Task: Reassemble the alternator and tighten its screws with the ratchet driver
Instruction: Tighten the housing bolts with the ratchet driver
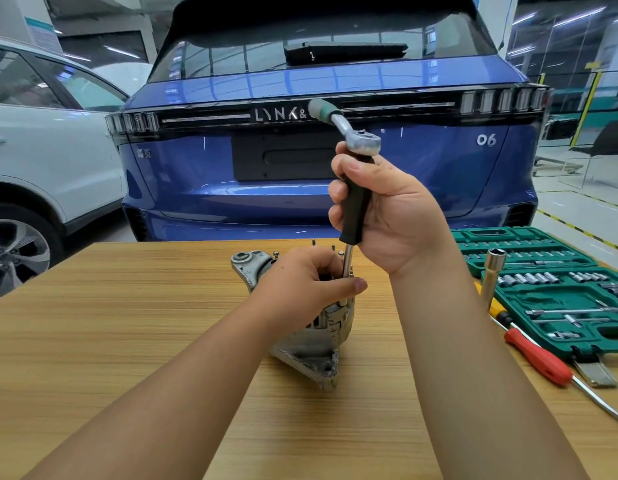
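Reaching in from the near edge, two bare arms are crossing the wooden table point(93, 341), which is lying open to the left. The left hand point(300, 282) is curling its fingers round the top of the alternator point(314, 341), standing mid-table, and pinching the metal shaft. The right hand point(380, 209) is gripping the black handle of the ratchet driver point(356, 188), held upright over it. Red screwdrivers point(536, 358) are lying beside a green tool case point(549, 292) holding sockets at the right edge. Small screws point(335, 249) are standing behind the alternator. Beyond, a blue car point(300, 150) is showing "LYNK &" and "06"; a white car point(41, 150) is sitting left.
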Motion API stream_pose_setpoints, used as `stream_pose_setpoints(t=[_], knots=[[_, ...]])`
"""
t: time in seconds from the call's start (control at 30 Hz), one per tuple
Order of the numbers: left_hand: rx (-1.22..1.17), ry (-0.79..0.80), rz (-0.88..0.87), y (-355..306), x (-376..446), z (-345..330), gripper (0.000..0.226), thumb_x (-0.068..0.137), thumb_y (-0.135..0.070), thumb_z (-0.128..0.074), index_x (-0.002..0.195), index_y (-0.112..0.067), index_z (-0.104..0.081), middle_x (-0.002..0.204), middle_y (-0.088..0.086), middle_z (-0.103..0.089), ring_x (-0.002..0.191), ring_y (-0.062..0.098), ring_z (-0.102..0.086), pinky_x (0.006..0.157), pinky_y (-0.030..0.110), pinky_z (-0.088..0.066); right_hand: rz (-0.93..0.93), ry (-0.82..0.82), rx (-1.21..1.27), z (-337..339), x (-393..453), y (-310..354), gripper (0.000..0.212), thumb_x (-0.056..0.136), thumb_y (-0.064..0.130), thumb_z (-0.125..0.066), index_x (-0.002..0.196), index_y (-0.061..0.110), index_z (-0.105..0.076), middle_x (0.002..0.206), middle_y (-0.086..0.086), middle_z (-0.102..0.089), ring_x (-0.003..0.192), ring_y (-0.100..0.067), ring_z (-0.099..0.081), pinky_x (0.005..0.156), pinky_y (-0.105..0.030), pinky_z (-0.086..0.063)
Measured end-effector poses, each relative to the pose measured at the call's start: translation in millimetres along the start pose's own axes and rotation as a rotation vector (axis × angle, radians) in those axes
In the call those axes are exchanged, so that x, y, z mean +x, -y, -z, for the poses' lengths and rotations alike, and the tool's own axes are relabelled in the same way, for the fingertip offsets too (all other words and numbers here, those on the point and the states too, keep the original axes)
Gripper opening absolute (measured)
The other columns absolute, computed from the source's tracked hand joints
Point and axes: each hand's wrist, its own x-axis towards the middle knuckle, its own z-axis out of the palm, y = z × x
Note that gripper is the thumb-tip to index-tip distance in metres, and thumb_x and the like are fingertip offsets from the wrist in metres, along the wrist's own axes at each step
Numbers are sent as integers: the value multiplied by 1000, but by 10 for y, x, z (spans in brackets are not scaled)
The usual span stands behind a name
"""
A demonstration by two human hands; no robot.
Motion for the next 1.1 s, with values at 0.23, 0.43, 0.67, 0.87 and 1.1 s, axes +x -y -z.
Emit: stream_pose_setpoints(t=[0.23, 0.43, 0.67, 0.87, 1.1], knots=[[-4, 7, -1, 5, -10, 12, 26, 80, -56, -76, 84, -31, -69, 90, -11, -72, 80, 7, -68, 77, 45, -61, -18, -14, 6, -4, 8, -9, 27, 70, 14, -74, 95, 18, -65, 89, 6, -68, 70, -9, -59, 68, -27, -36], [-18, 1, 1, 0, -11, 9, 22, 80, -53, -77, 76, -34, -66, 94, -11, -73, 80, 7, -68, 77, 46, -61, 61, -40, 19, -26, 24, -58, 28, 78, 11, -68, 102, 24, -62, 95, 4, -73, 71, -9, -63, 67, -27, -38], [24, -28, -6, -42, -9, -65, 24, 87, -52, -71, 85, -28, -68, 82, -7, -71, 80, 11, -68, 77, 48, -60, 378, -48, -315, -60, 69, -178, 42, 98, -2, -50, 115, 32, -66, 92, -4, -63, 70, -19, -52, 57, -29, -45], [19, -22, -28, -58, -23, -62, 24, 87, -50, -71, 92, -26, -71, 86, -6, -72, 85, 13, -69, 80, 50, -59, 249, 106, -76, 5, 62, -123, 39, 105, 29, -33, 125, 22, -65, 92, -9, -64, 76, -21, -57, 65, -31, -46], [22, -25, -22, -30, 0, -58, 23, 84, -53, -73, 83, -31, -69, 86, -8, -71, 82, 11, -67, 78, 47, -60, 220, -95, -144, -60, 48, -79, 20, 93, 29, -62, 108, 15, -63, 82, -1, -58, 62, -15, -51, 56, -26, -40]])
